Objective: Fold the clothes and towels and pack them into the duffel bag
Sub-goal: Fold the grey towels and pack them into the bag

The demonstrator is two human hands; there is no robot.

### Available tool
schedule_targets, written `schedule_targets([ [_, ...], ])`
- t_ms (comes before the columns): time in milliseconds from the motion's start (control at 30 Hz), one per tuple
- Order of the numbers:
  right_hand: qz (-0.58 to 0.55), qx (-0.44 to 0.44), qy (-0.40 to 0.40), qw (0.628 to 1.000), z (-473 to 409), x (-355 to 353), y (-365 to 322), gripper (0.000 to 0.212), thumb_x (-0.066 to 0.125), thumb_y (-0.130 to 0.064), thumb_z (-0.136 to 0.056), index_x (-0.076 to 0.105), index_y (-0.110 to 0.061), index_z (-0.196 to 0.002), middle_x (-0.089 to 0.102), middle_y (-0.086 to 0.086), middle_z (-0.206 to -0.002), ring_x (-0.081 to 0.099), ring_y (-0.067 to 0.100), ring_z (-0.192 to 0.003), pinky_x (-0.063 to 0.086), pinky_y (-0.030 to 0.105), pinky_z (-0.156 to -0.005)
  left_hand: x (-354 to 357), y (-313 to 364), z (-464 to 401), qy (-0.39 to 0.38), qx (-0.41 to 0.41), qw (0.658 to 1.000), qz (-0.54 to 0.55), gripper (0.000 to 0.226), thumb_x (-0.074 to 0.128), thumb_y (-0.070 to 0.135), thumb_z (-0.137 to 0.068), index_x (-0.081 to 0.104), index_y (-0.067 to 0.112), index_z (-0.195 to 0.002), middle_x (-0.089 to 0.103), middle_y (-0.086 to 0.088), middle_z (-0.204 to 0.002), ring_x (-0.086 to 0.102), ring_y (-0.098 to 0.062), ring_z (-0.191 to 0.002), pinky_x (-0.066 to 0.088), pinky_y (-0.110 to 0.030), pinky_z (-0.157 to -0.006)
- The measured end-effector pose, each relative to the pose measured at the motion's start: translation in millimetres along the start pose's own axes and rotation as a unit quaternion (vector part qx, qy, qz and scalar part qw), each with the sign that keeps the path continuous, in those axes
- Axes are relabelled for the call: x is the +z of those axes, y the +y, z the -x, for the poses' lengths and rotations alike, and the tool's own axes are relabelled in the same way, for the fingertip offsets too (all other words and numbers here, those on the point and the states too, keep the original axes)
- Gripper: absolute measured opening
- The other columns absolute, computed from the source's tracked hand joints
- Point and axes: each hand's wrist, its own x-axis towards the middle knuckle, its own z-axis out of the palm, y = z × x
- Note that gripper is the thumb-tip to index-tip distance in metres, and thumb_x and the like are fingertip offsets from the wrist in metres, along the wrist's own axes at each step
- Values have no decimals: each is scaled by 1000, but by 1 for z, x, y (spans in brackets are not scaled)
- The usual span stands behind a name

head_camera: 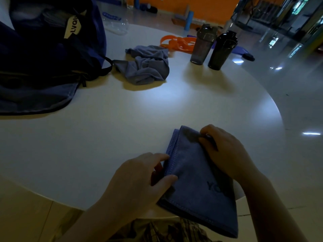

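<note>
Meanwhile we pinched the soft, limp towel [195,173] at its nine-o'clock hem, left hand [139,179], and twelve-o'clock corner, right hand [225,151].

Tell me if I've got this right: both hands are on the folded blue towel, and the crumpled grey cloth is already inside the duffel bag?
Not quite. The head view shows the crumpled grey cloth lying on the table beside the duffel bag, not inside. Both hands, left and right, are on the folded blue towel.
</note>
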Motion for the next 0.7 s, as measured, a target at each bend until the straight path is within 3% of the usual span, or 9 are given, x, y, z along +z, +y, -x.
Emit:
schedule_targets([
  [133, -1, 8, -9, 1000, 0, 0, 1, 22, 49, -36, -94, 56, -22, -109, 55, -5, -97, 51, 13, -85, 41, 26, -71, 2, 4, -1, 1, -27, 1000, -16, 64, 60, 65, -78, 45, 40, -134, 56, 24, -97, 55, 4, -80, 42, -7, -74],
  [200, 2, 14, -10, 1000, 0, 1, 0, 24, 50, -36, -94, 57, -21, -112, 52, -4, -97, 50, 13, -87, 40, 26, -73, 1, 7, -2, -9, -42, 999, -30, 67, 58, 63, -78, 41, 38, -138, 49, 23, -105, 53, 2, -84, 41, -7, -76],
  [300, 13, 31, -6, 999, 2, 7, 0, 30, 47, -40, -96, 58, -19, -115, 53, 1, -106, 49, 17, -95, 41, 33, -84, 5, 13, -7, -12, -65, 993, -97, 77, 43, 76, -74, 37, 32, -137, 16, 15, -133, 38, -1, -112, 34, -10, -90],
  [367, 18, 48, -3, 999, 3, 10, 0, 41, 37, -48, -94, 59, -19, -113, 54, 3, -105, 49, 20, -95, 39, 35, -84, 11, 14, -12, -1, -82, 989, -119, 75, 43, 77, -73, 41, 29, -131, 1, 15, -138, 21, -6, -125, 29, -15, -98],
  [533, 40, 68, -10, 997, 1, 12, -2, 47, 25, -52, -86, 56, -20, -101, 49, -3, -90, 42, 15, -84, 32, 32, -79, 13, 12, -18, -18, -98, 992, -77, 46, 60, 65, -74, 45, 33, -102, 26, 17, -115, 24, 1, -105, 26, -11, -85],
  [700, -4, 44, 3, 999, -3, 10, -10, 29, 28, -45, -97, 43, -21, -88, 44, -8, -79, 44, 17, -76, 27, 30, -70, 7, 13, -18, -5, -86, 996, -8, 31, 69, 49, -76, 49, 32, -93, 53, 17, -98, 51, -5, -93, 46, -25, -82],
])
